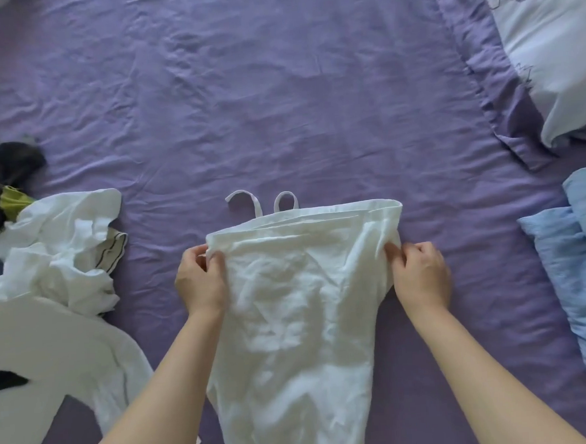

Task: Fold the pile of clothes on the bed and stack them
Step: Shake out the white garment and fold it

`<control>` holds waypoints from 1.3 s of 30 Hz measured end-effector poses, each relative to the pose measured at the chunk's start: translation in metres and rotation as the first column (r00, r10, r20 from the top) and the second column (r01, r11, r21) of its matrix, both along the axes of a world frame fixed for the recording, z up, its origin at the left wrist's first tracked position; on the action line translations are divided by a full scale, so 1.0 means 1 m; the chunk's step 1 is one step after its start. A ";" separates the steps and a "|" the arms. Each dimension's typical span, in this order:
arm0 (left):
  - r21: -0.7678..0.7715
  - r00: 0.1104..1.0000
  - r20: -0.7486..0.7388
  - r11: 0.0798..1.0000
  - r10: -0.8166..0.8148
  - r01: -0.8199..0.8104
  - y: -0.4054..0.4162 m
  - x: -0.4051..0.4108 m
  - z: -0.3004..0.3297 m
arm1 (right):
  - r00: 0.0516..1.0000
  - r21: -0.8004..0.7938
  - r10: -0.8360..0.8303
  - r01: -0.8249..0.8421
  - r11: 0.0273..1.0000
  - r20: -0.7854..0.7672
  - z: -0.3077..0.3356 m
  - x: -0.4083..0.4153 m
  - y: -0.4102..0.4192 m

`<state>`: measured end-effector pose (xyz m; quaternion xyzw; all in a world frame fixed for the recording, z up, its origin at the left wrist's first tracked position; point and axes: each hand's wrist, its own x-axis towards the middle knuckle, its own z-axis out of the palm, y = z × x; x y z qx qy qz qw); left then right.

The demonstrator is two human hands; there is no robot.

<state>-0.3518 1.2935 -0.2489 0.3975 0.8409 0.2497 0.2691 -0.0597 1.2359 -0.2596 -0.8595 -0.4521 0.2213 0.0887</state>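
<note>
Left hand (202, 282) and right hand (420, 272) pinch the white garment (297, 307) by its far corners; folding under way; next, likely a lengthwise fold.

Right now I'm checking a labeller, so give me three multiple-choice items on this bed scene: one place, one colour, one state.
1. Where does the blue folded clothing lie?
A. right edge
B. far left
C. under the white garment

2. What colour is the bedsheet?
A. green
B. purple
C. red

3. How is the white garment held?
A. untouched
B. one hand only
C. both hands pinch its sides

Key: 1 A, it lies by the right edge. 2 B, the sheet is purple throughout. 3 C, left hand and right hand each pinch a side.
</note>
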 end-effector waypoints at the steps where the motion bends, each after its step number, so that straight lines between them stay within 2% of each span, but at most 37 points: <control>1: 0.009 1.000 -0.005 1.000 0.024 -0.024 0.003 -0.007 -0.001 | 0.999 -0.017 0.020 -0.019 1.000 0.039 -0.001 0.000 0.001; 3: 0.011 0.990 0.014 0.990 0.139 -0.139 0.009 -0.022 -0.002 | 0.995 -0.047 0.031 -0.027 0.999 0.098 -0.001 -0.002 0.004; 5: -0.054 0.984 0.033 0.984 0.174 -0.172 0.011 -0.035 -0.004 | 0.996 -0.043 -0.006 0.009 0.999 0.084 0.000 -0.007 0.006; 8: -0.121 0.992 0.073 0.988 0.102 -0.093 0.008 -0.034 -0.006 | 0.985 0.058 -0.101 0.110 0.992 -0.142 0.004 -0.021 0.009; 11: -0.199 0.972 0.147 0.968 0.181 -0.150 0.004 -0.026 -0.002 | 0.907 0.098 -0.186 0.239 0.966 -0.377 0.010 -0.034 0.011; 13: -0.340 0.909 0.261 0.912 0.325 -0.229 0.008 -0.024 0.005 | 0.885 0.043 -0.283 0.320 0.946 -0.369 0.009 -0.037 0.016; 15: -0.431 0.733 0.472 0.854 0.489 -0.291 0.014 -0.026 0.011 | 0.854 0.000 -0.358 0.387 0.922 -0.378 0.008 -0.036 0.022; 17: -0.374 0.604 0.653 0.888 0.457 -0.268 0.014 -0.030 0.012 | 0.771 0.009 -0.371 0.439 0.898 -0.517 0.006 -0.035 0.027; 18: -0.311 0.594 0.696 0.915 0.403 -0.257 0.013 -0.033 0.012 | 0.732 0.029 -0.348 0.448 0.894 -0.587 0.005 -0.033 0.028; 22: -0.087 0.675 0.679 0.945 0.288 -0.316 0.009 -0.050 0.009 | 0.672 0.180 -0.193 0.444 0.878 -0.715 0.006 -0.031 0.033; 27: -0.035 0.685 0.687 0.952 0.243 -0.303 0.011 -0.054 0.005 | 0.699 0.187 -0.219 0.455 0.871 -0.680 0.000 -0.037 0.044; 28: -0.010 0.723 0.653 0.957 0.226 -0.291 0.014 -0.056 0.005 | 0.765 0.196 -0.246 0.435 0.879 -0.594 -0.001 -0.036 0.046; 29: 0.024 0.817 0.540 0.966 0.204 -0.257 0.016 -0.057 0.005 | 0.851 0.216 -0.276 0.402 0.890 -0.446 0.000 -0.034 0.047; 30: 0.061 0.937 0.308 0.980 0.164 -0.192 0.016 -0.059 0.005 | 0.922 0.254 -0.280 0.349 0.902 -0.269 0.002 -0.034 0.046; 31: 0.080 0.995 0.001 0.992 0.098 -0.098 0.013 -0.059 0.006 | 0.967 0.318 -0.233 0.254 0.913 -0.103 0.006 -0.037 0.044; 32: 0.097 0.971 -0.241 0.995 0.004 0.020 0.006 -0.055 0.008 | 0.991 0.381 -0.133 0.116 0.917 0.017 0.011 -0.045 0.040; 33: 0.122 0.924 -0.366 0.978 -0.112 0.167 -0.004 -0.046 0.011 | 0.996 0.425 0.000 -0.040 0.904 0.094 0.015 -0.059 0.032; 34: 0.137 0.872 -0.419 0.931 -0.254 0.337 -0.016 -0.032 0.013 | 0.981 0.443 0.144 -0.188 0.876 0.131 0.017 -0.075 0.022; 35: 0.141 0.803 -0.426 0.847 -0.416 0.513 -0.030 -0.016 0.013 | 0.949 0.425 0.282 -0.314 0.849 0.137 0.017 -0.092 0.010; 37: 0.097 0.576 -0.433 0.599 -0.693 0.795 -0.061 0.008 0.006 | 0.851 0.274 0.513 -0.523 0.807 0.114 0.011 -0.120 -0.008; 38: 0.024 0.453 -0.442 0.495 -0.774 0.869 -0.076 0.014 -0.001 | 0.792 0.147 0.600 -0.610 0.778 0.110 0.005 -0.128 -0.013; 39: -0.079 0.364 -0.439 0.438 -0.822 0.895 -0.088 0.014 -0.009 | 0.740 0.011 0.662 -0.667 0.745 0.121 -0.004 -0.127 -0.015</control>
